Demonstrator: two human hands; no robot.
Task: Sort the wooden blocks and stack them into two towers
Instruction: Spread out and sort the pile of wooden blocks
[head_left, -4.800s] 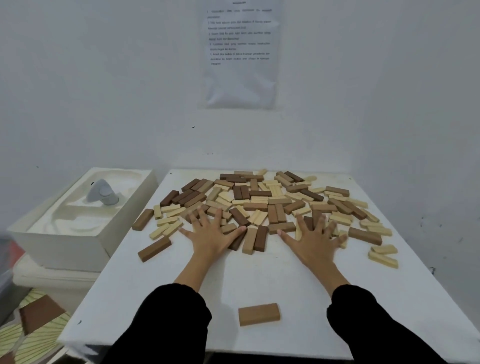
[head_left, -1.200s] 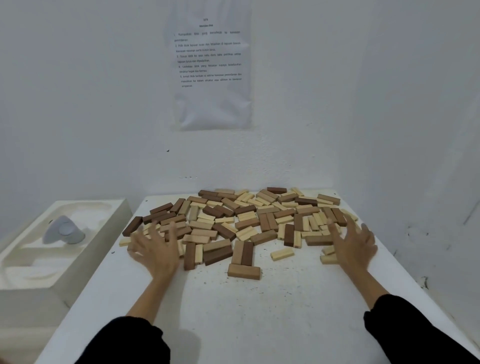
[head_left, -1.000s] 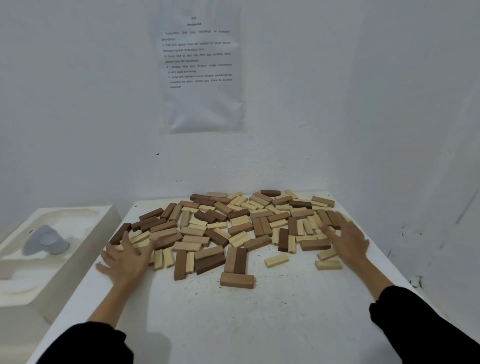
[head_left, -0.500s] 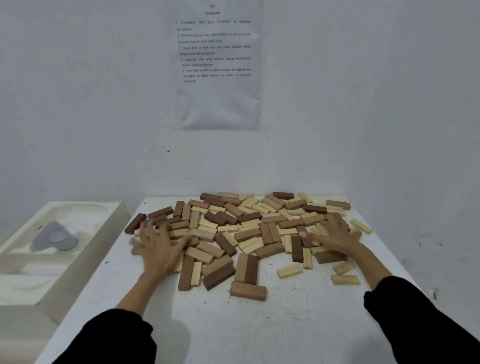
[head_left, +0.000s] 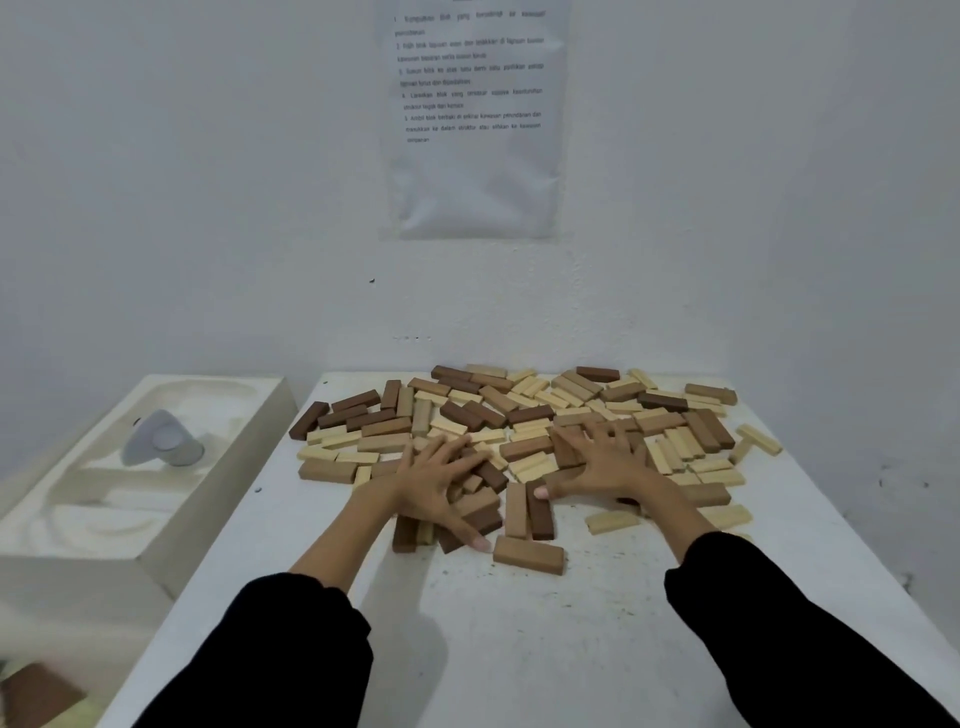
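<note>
Contact has been shifted from the outer edges of the heap to its middle: the left hand (head_left: 441, 483) and the right hand (head_left: 597, 462) are now laid close together at the centre of the frame on the scattered rectangular wooden blocks in dark brown, mid brown and pale cream (head_left: 519, 410), which are spread over the white bench (head_left: 519, 649). Both hands are released, fingers splayed flat, and nothing is gripped. The blocks have been raked closer, yet colours remain mixed and no tower is begun, so sorting is judged barely started. One mid-brown rectangular wooden block (head_left: 528, 555) lies at the heap's near edge, lower centre.
</note>
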